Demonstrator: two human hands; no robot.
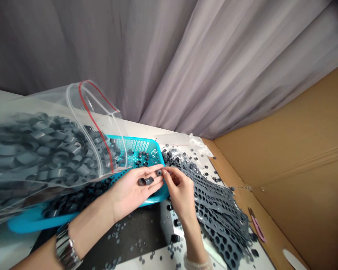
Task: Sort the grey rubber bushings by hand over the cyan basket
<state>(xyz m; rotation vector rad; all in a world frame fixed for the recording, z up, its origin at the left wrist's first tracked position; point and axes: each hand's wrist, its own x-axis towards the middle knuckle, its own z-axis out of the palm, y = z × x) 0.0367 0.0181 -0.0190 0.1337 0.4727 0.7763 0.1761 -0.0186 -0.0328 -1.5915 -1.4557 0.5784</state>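
The left hand point(135, 189) lies palm up, loosely cupped, with two short grey rubber sleeves point(145, 181) resting on it. The right hand point(180, 187) pinches a third grey rubber sleeve point(159, 173) between thumb and forefinger, right at the left fingertips. The palm sits over a corner of the teal plastic mesh basket point(154, 144) — sensible, since a slipped piece would likely land inside. A level palm and a light pinch should serve best. To the left is a clear zip bag of grey rubber parts point(45, 150); to the right, dark perforated rubber sheets point(214, 202) lie on the worktop point(5, 247).

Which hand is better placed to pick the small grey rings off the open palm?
Right hand: its fingertips pinch one small grey ring; the left hand lies palm-up holding two more.
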